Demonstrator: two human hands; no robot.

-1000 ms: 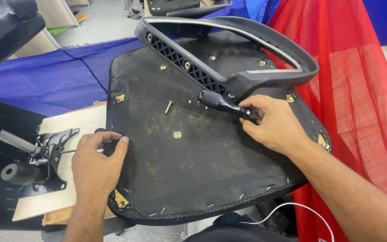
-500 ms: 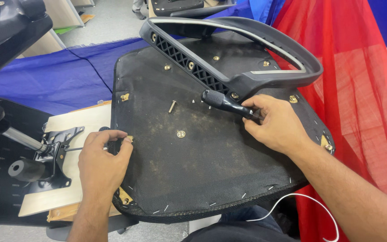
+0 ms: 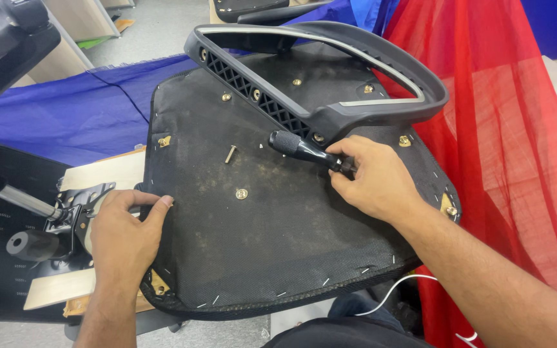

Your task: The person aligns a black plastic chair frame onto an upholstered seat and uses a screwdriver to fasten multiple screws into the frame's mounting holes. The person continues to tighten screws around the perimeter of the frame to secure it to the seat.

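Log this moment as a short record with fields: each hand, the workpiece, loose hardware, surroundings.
Left hand: left hand rests on the near-left edge of the upturned black fabric-covered chair seat, fingers flat.
Right hand: right hand grips the black knurled-handle screwdriver, its tip hidden at the grey plastic armrest base.
Loose hardware: one brass-coloured bolt lying on the seat.
Surroundings: red mesh fabric right, blue cloth left, black metal chair mechanism beside the left hand.

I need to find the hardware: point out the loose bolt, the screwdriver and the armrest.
bolt (image 3: 230,154), head view, middle of its shank
screwdriver (image 3: 296,147), head view, black handle
armrest (image 3: 381,63), head view, top bar of the loop
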